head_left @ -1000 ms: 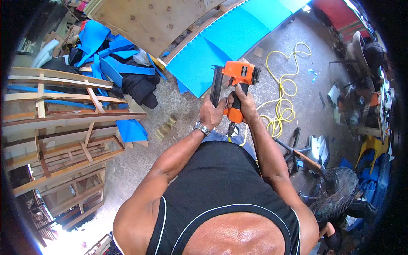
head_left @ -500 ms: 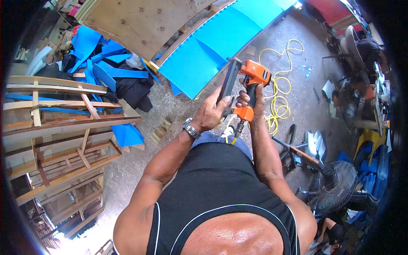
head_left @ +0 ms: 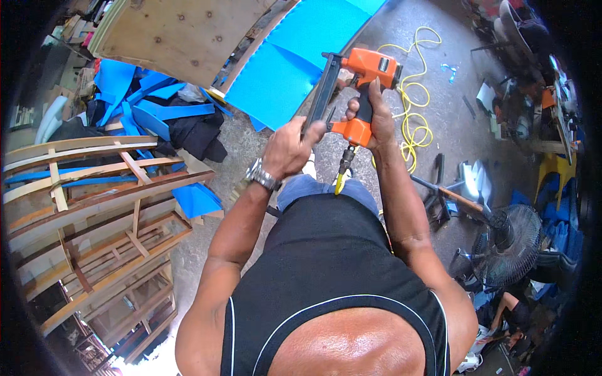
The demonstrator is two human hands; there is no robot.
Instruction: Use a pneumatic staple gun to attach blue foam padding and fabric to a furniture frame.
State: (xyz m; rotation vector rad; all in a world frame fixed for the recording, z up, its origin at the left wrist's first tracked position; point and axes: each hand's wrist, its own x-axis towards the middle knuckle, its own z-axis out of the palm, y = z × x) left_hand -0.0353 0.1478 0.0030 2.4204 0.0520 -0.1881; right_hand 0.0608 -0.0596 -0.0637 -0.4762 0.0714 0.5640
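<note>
An orange and black staple gun (head_left: 371, 62) with a long dark magazine (head_left: 325, 88) is held out in front of my body. My right hand (head_left: 380, 119) is closed around its black handle, the thumb lying along the upper side. At the rear end of the magazine, my left hand (head_left: 290, 149) grips with the thumb on top; its fingertips are partly hidden. A metal coupling (head_left: 346, 160) joins the gun's lower end to a yellow air hose (head_left: 339, 185) that runs down by my waist.
Ahead is a wooden panel (head_left: 182, 37) beside a frame covered in blue foam (head_left: 273, 81). Wooden frames (head_left: 94, 200) are stacked on the left, near blue offcuts (head_left: 166, 113). Yellow hose (head_left: 414, 135) coils on the floor. A fan (head_left: 511, 244) and another person (head_left: 517, 313) are at right.
The staple gun and both hands have moved farther out from my body. My left hand has shifted left and now sits at the magazine's rear end. The whole view has shifted slightly.
</note>
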